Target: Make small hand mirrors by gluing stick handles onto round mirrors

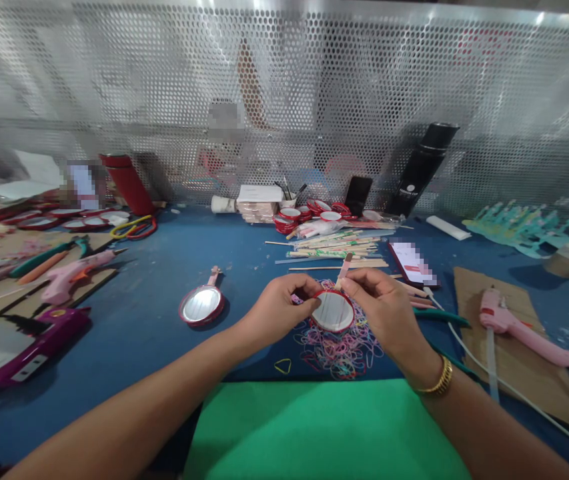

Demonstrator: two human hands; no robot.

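My left hand [284, 300] pinches the edge of a round red-rimmed lid [333, 315] with a pale, shiny face. Thin lines, seemingly rubber bands, run across that face. At its top edge my right hand [381, 303] has thumb and fingers closed on a wooden craft stick [345, 265] that points up and away. Beneath both hands lies a pile of coloured rubber bands [339, 350]. A lone yellow rubber band [283, 365] rests just left of it. Farther left, a similar lid with a stick [201, 305] lies on the blue table.
Wooden sticks [337, 247] and stacked red lids [319, 212] lie ahead. A pink glue gun [529, 330] rests on cardboard at right, near a white cable; another glue gun [67, 277] is at left. A green sheet [329, 430] covers the near side. A perforated metal screen [284, 80] stands behind.
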